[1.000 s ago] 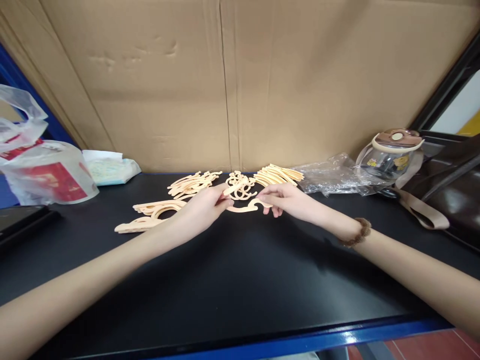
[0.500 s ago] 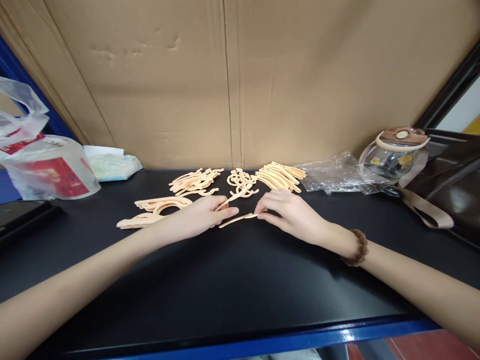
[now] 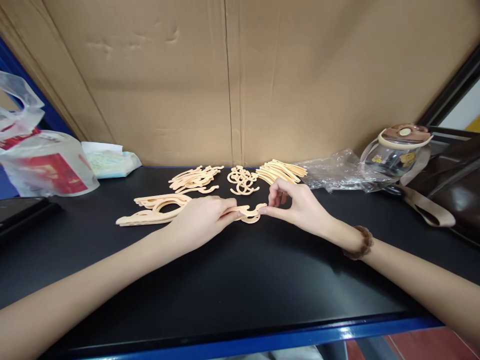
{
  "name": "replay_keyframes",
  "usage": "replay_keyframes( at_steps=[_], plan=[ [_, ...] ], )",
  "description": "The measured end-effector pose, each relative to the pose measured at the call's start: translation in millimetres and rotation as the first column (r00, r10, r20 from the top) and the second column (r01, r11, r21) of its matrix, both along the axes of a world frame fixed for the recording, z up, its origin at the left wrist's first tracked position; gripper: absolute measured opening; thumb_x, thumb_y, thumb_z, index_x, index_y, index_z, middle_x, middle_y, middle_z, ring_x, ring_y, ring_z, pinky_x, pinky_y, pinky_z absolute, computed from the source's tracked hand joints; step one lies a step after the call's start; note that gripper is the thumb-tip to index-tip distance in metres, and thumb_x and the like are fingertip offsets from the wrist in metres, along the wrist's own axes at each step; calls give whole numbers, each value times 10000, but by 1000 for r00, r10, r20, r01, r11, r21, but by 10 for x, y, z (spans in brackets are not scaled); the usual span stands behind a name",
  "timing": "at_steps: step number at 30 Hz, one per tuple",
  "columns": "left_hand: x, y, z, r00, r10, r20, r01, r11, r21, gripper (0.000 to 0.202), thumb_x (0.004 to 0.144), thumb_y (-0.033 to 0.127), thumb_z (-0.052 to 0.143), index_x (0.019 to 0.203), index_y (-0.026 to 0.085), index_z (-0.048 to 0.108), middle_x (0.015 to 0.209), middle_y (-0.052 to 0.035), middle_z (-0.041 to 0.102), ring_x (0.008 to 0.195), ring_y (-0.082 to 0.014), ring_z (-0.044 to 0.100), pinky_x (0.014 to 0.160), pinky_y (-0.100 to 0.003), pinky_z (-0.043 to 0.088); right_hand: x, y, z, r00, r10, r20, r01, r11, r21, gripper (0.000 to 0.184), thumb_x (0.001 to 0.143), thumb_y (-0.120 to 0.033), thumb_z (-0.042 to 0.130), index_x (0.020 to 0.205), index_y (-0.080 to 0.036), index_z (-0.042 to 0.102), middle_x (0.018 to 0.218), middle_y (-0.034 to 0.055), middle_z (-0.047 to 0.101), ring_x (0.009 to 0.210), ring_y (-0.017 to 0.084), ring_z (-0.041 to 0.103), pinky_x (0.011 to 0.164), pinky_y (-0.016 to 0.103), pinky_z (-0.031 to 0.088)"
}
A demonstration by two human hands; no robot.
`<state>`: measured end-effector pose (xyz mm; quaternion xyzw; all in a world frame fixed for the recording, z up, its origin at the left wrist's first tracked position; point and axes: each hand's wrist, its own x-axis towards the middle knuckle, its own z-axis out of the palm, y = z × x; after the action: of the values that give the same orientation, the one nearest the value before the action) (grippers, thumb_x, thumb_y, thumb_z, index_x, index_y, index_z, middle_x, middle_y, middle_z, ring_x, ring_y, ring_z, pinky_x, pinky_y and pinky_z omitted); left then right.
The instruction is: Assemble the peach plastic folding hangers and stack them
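My left hand point(image 3: 204, 220) and my right hand point(image 3: 296, 205) meet over the black table point(image 3: 240, 270), both pinching one small tan hook-shaped wooden piece point(image 3: 250, 214) from either end. Behind them lie piles of the same flat tan pieces: curved ones point(image 3: 195, 180) at left centre, little hooks point(image 3: 242, 181) in the middle, straight strips point(image 3: 281, 172) at right. Larger arched pieces point(image 3: 155, 210) lie just left of my left hand. A brown band sits on my right wrist.
A cardboard wall point(image 3: 240, 80) closes the back. At left are a plastic bag point(image 3: 41, 165), a tissue pack point(image 3: 110, 162) and a dark tray point(image 3: 18, 212). At right lie crumpled clear plastic point(image 3: 333, 172), a lidded jar point(image 3: 397, 150) and a dark bag point(image 3: 450, 185).
The hands drew back from the hook pile toward me with a piece, set it low on the table, then raised it again; now both pinch the hook-shaped piece between them.
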<state>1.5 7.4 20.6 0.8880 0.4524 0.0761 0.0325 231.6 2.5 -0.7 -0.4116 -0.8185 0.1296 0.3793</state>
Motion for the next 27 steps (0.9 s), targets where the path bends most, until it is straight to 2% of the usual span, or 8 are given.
replay_keyframes(
  at_steps=[3,9,13,17,19,23,27],
  plan=[
    [21,-15,-27,1000,4,1,-5,999,32,319,939,381,391,708,205,521,719,-16,586,701,-183,554,583,-271,324,24,37,-9,995,95,7,-95,992,-79,281,792,-431,683,925,-188,637,781,0,668,681,124,597,640,252,449],
    [15,7,-116,998,-28,61,21,993,112,232,936,348,406,871,211,582,901,-38,601,885,-215,554,696,-307,399,33,62,-42,980,181,77,-175,981,-81,203,857,-390,623,874,-206,709,796,-1,669,708,117,596,665,244,454],
    [-5,42,-117,989,-41,140,28,995,96,199,914,387,455,947,224,564,971,-25,607,888,-204,565,698,-305,417,60,87,-57,977,193,91,-189,980,-56,200,878,-366,600,901,-204,716,837,15,686,733,130,615,689,255,462],
    [-32,68,-101,982,-28,186,27,1000,11,232,903,440,480,888,243,601,913,4,647,860,-191,584,709,-294,424,101,139,-76,975,191,109,-190,982,-24,187,885,-330,595,928,-197,720,869,25,689,772,139,629,739,266,472],
    [-43,73,-103,984,-24,178,20,1000,21,251,894,462,489,892,247,619,919,4,657,872,-197,589,716,-299,424,111,156,-86,976,185,111,-184,983,-23,182,884,-321,598,940,-196,719,880,28,690,782,142,631,748,270,477],
    [-55,79,-114,991,-25,134,19,999,45,306,858,490,535,1019,249,634,1030,-21,656,940,-222,590,751,-315,429,109,157,-104,974,191,119,-191,982,-16,190,885,-334,595,949,-207,720,882,27,687,791,145,633,746,270,481],
    [-45,74,-102,993,-51,106,52,999,-10,250,884,438,498,949,258,660,929,-4,676,852,-199,609,712,-297,427,97,132,-112,969,184,164,-187,982,2,201,899,-337,572,979,-228,721,907,24,678,829,147,626,758,272,479]
  ],
)
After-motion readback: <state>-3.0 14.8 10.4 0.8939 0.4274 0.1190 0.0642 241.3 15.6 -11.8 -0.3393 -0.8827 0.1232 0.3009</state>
